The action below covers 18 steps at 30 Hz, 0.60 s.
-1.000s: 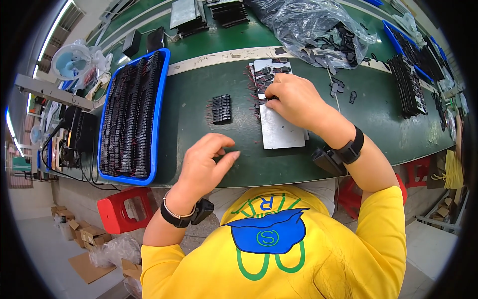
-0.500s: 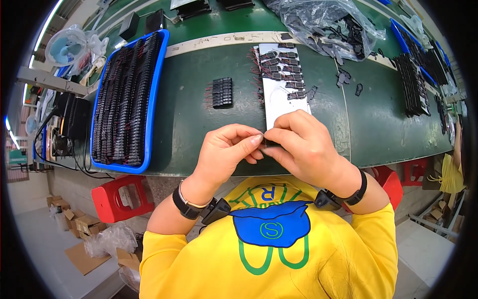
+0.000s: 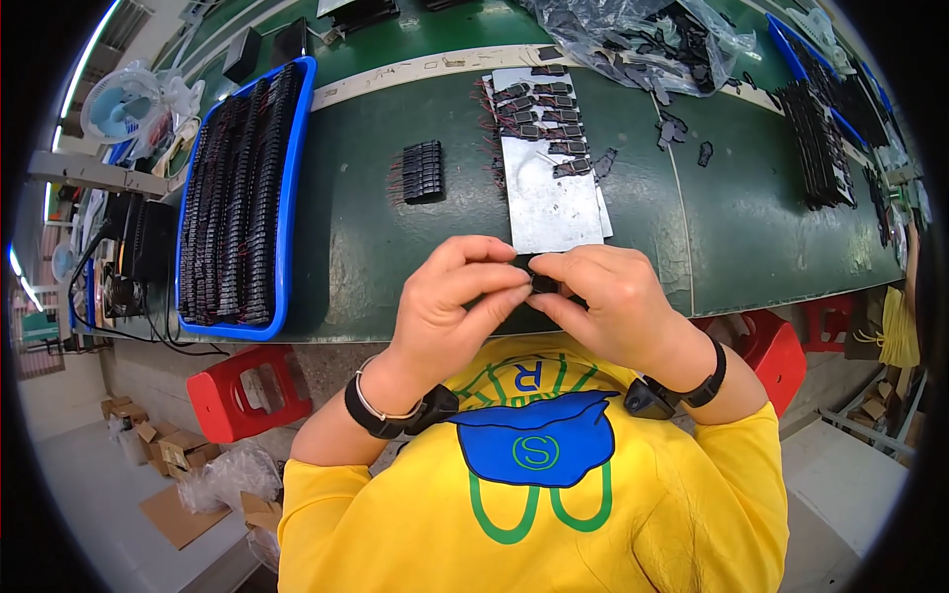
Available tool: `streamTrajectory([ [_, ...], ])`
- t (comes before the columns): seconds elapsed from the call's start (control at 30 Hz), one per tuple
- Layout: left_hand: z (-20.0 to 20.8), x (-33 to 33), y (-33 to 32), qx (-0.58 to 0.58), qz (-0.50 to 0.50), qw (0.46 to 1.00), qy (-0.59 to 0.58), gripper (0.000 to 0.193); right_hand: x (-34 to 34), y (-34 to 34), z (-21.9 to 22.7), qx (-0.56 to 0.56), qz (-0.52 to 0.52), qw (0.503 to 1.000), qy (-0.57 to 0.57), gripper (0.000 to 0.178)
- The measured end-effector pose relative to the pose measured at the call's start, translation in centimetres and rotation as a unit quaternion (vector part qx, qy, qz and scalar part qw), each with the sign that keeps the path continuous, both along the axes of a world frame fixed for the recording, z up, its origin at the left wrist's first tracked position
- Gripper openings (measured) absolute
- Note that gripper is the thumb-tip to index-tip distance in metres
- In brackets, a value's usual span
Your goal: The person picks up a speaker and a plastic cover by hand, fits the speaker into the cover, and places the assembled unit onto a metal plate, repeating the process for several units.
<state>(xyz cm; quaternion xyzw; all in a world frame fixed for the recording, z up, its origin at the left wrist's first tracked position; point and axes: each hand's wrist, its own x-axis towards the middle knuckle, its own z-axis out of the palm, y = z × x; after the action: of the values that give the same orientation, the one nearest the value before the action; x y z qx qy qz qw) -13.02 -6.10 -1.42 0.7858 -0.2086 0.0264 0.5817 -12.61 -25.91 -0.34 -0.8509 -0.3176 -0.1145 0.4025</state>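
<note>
Just past the table's near edge, my left hand (image 3: 457, 296) and my right hand (image 3: 615, 289) meet fingertip to fingertip. Between them is a small black part (image 3: 543, 284), pinched in both hands and partly hidden by the fingers. Directly beyond lies a white board (image 3: 554, 219) that bears two columns of small black parts with thin red wires (image 3: 561, 117) on its far portion. To its left, a compact row of similar black parts (image 3: 423, 170) rests on the green table, red wires pointing left.
A blue tray (image 3: 288, 272) packed with rows of black wired parts stands at left. Flat black pieces spill from a clear plastic bag (image 3: 633, 59) at the far right. More stacked black parts (image 3: 814, 148) sit at right. Red stools (image 3: 213, 405) stand below the table edge.
My fingers have shifted around the small black part, and more of it now shows between them. My right hand sits slightly lower, uncovering the near end of the white board.
</note>
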Motion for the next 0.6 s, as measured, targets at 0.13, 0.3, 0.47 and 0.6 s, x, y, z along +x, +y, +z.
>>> streamTrajectory([
  [0.13, 0.1, 0.0, -0.2, 0.045, -0.032, 0.997, -0.062, 0.019, 0.0, -0.4, -0.3, 0.013, 0.002, 1.000, -0.006, 0.026],
  [0.3, -0.3, 0.1, 0.1, -0.014, -0.051, 0.998, -0.020, 0.019, 0.0, -0.6, -0.7, 0.045, 0.020, 0.999, -0.022, 0.024],
  [0.47, -1.0, 0.5, 0.5, -0.097, -0.067, 0.992, 0.051, 0.017, 0.0, -0.7, -0.8, 0.081, 0.031, 0.995, -0.045, 0.023],
  [0.6, -1.4, 0.1, 0.2, -0.231, -0.047, 0.943, 0.235, 0.013, 0.1, -0.6, -0.6, 0.082, 0.042, 0.993, -0.075, 0.022],
])
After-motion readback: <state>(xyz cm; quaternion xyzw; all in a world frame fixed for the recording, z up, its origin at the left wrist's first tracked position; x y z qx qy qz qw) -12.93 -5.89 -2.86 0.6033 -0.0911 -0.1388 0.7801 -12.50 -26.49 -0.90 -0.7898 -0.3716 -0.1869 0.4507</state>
